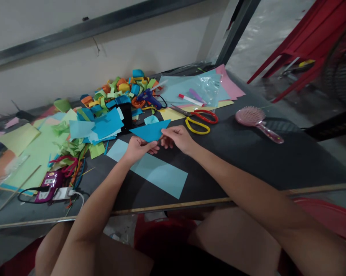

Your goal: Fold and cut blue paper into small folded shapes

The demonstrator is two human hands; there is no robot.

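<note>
Between my two hands is a folded piece of blue paper [150,131], roughly triangular with its long edge on top. My left hand [138,148] pinches its lower edge between thumb and fingers. At its right side, my right hand [178,138] grips the paper near the corner with thumb and forefinger. Below my hands a light blue paper strip [161,174] lies slanted on the dark table. Just behind the folded piece sits a small light blue paper scrap [151,120]. Scissors [200,118] with red and yellow handles lie beyond my right hand.
Cut blue sheets [108,124] are stacked to the left, before a heap of coloured paper pieces [123,87] and a blue glue gun [150,99]. A pink hairbrush [254,119] lies right. A purple device [49,186] with cables sits left. A red chair [313,46] stands beyond the table.
</note>
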